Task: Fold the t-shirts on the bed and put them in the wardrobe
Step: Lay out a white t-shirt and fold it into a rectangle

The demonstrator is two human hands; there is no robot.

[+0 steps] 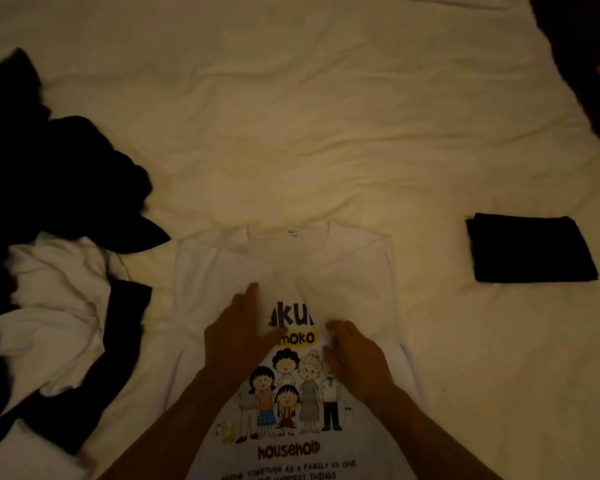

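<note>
White printed t-shirt (284, 265) flat on bed (291, 133), sleeves folded in. Left hand (236, 336) & right hand (355, 356) pressing flat on print, grip spread. Folded black t-shirt (530, 249) right of it; unfolded pile (56, 237) left.

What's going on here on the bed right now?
A person is folding laundry on a bed. Both hands lie flat on a white t-shirt with a cartoon family print, spread face up: the left hand and the right hand press on the chest area. Its sleeves look tucked in already. A folded dark shirt sits apart to the right, and a heap of unfolded dark and white clothes waits on the left. No wardrobe is in view.
</note>
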